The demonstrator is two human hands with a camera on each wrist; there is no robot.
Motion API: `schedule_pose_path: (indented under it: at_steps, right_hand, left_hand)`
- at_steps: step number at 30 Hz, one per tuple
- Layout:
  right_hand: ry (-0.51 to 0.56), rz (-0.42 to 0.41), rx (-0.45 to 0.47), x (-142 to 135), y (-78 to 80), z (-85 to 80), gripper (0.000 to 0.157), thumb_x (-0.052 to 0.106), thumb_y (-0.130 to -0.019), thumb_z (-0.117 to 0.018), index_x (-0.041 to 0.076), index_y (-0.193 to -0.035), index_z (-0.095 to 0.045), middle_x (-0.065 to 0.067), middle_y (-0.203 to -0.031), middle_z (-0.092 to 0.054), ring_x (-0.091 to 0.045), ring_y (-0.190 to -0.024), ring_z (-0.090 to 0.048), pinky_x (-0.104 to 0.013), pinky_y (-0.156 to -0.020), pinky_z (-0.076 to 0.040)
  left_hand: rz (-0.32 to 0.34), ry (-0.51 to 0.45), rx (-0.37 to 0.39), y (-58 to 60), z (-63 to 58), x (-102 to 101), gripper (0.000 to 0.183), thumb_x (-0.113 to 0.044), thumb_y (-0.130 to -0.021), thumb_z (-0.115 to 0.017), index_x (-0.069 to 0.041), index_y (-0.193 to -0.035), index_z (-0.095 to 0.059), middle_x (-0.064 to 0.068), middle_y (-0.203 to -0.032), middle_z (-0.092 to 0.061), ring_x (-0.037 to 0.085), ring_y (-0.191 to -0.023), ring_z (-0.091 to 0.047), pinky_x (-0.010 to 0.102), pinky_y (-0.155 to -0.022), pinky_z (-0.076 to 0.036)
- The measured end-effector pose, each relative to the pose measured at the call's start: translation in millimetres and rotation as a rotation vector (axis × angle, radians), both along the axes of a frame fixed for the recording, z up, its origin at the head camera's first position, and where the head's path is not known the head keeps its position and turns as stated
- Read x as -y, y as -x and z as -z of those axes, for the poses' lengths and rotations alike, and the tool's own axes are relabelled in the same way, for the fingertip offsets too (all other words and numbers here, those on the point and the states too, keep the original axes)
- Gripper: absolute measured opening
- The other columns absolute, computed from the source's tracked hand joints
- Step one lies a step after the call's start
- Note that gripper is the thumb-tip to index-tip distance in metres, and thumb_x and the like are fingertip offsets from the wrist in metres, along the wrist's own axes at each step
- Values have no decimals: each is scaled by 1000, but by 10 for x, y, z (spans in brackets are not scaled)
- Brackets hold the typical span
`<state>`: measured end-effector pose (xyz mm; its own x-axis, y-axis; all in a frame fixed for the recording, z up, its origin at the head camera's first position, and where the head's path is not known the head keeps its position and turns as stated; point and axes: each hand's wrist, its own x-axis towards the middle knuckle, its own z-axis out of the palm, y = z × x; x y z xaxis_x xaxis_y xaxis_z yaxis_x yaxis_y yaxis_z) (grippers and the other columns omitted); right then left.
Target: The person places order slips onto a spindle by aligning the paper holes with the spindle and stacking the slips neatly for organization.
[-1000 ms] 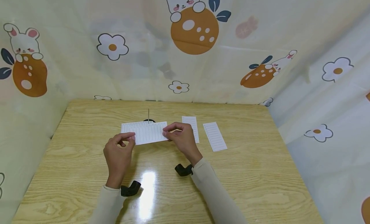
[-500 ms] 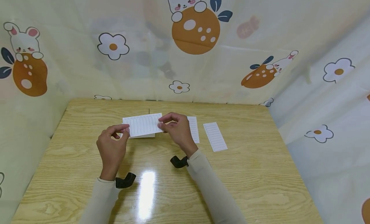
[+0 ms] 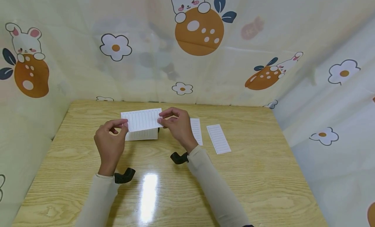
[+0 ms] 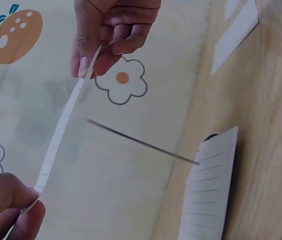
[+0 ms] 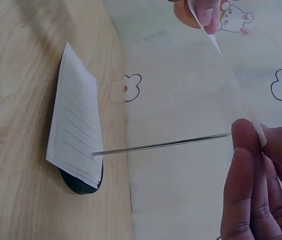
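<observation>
My left hand [image 3: 110, 145] and right hand [image 3: 177, 126] pinch opposite short ends of a lined paper slip [image 3: 143, 119] between thumb and fingers. Stretched between them, it hangs in the air above a bill spike. The metal spike rod [image 4: 141, 142] points up from lined slips [image 5: 76, 125] pierced by it low down. In the right wrist view the rod's tip lies close to the right fingertips, with the held slip just past it. A dark round base [image 5: 81, 186] shows under the pierced slips. From the head view, the held slip hides the rod.
Two more lined slips lie on the wooden table [image 3: 249, 181] to the right of the spike: one slip [image 3: 197, 131] partly behind the right hand, the other slip [image 3: 218, 139] farther right. A printed curtain [image 3: 146, 74] encloses the back and sides.
Both hands have lifted the slip up and slightly left, away from the table's front edge. The pierced slips below have come into view, while the rod has passed out of sight behind the held slip.
</observation>
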<state>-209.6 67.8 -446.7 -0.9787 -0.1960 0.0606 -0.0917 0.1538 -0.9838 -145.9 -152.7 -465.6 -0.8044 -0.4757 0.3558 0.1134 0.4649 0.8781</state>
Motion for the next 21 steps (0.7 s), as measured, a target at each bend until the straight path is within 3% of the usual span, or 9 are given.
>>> schedule_pose_path:
  at_steps: [6,14,21]
  right_hand:
    - [11,-1,-16,64,77,-36,13,13,-84,-79,15,-95,-74,-5,-95,-71,-22,-67,-70,-45,-73,-60]
    - [37,14,-28,150,150,-54,11,10,-86,-77,13,-96,-75,-5,-96,-71,-40,-79,-70,-48,-75,-60]
    - [43,23,-11,188,213,-63,11,9,-86,-76,11,-97,-75,-7,-99,-71,-39,-80,-69,-44,-75,-60]
  left_hand:
    - [-13,0,3,64,-42,47,12,-15,-88,-70,-13,-93,-80,6,-80,-71,17,-71,-51,26,-68,-36]
    - [-33,-5,11,141,-69,97,13,-15,-87,-69,-14,-92,-80,5,-80,-72,16,-69,-51,26,-69,-36]
    - [-51,-11,20,215,-103,110,13,-15,-87,-69,-12,-93,-80,7,-82,-72,17,-68,-51,25,-67,-37]
